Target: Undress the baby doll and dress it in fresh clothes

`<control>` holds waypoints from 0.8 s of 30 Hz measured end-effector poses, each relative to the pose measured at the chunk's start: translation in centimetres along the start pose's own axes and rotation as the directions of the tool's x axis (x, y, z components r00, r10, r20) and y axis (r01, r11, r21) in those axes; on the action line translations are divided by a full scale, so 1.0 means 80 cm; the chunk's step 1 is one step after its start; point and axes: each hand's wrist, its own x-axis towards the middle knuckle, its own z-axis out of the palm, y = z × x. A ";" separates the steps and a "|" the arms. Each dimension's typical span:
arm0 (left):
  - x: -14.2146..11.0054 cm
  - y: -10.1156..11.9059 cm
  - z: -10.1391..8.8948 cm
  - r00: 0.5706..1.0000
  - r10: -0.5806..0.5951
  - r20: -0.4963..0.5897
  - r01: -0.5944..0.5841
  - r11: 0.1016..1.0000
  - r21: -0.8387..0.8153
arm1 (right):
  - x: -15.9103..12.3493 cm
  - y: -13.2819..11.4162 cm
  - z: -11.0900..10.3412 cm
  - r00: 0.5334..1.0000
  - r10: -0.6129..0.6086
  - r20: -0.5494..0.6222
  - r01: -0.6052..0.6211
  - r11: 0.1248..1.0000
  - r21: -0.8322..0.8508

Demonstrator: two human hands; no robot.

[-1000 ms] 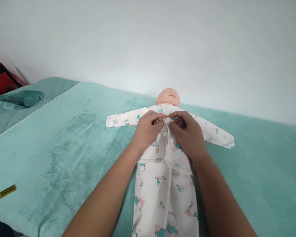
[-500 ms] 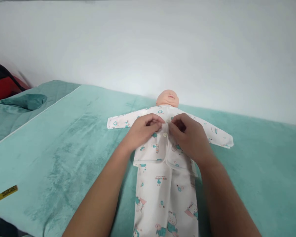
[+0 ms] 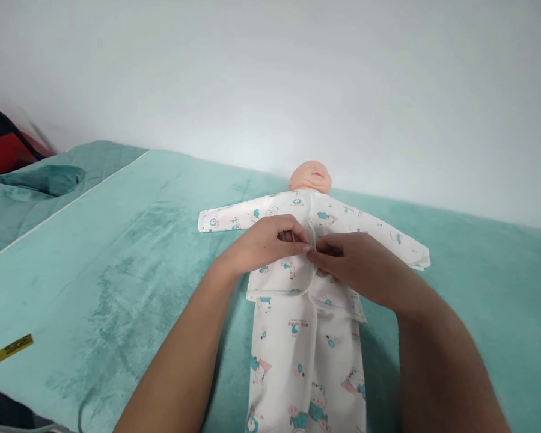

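Observation:
A baby doll (image 3: 310, 176) lies on its back, dressed in a white printed shirt (image 3: 279, 279) and matching trousers (image 3: 283, 355). The shirt's sleeves stretch out to both sides. My left hand (image 3: 277, 243) pinches the shirt's front edge at mid-chest, thumb and fingers closed. Facing it, my right hand (image 3: 349, 258) is closed on the other side of the same front opening, its fingertips meeting the left ones. A small button (image 3: 311, 221) shows on the front just above my fingers. Whatever lies between the fingertips is hidden.
A teal plush cover (image 3: 162, 270) spreads under the doll, with a quilted section and a folded dark teal piece (image 3: 45, 180) at the left. A white wall (image 3: 270, 78) rises behind. A red and black item (image 3: 2, 144) stands far left, and a yellow strip (image 3: 9, 352) lies near the left edge.
Both hands have moved down the shirt front, from the upper chest to mid-chest. The button above them is now uncovered, and the fingertips have come together.

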 end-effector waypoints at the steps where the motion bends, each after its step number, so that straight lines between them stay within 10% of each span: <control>1: 0.000 0.000 0.000 1.000 -0.005 -0.006 0.005 1.000 0.006 | 0.002 0.003 -0.004 0.999 -0.018 0.051 0.012 0.995 0.102; 8: 0.000 0.003 0.000 0.999 -0.032 0.027 0.033 0.999 -0.029 | 0.002 0.024 -0.004 0.986 -0.155 0.053 0.097 0.812 0.575; 24: 0.002 0.002 0.007 0.996 -0.088 -0.014 0.078 0.938 -0.338 | 0.011 0.032 0.003 0.981 -0.177 0.079 0.089 0.776 0.624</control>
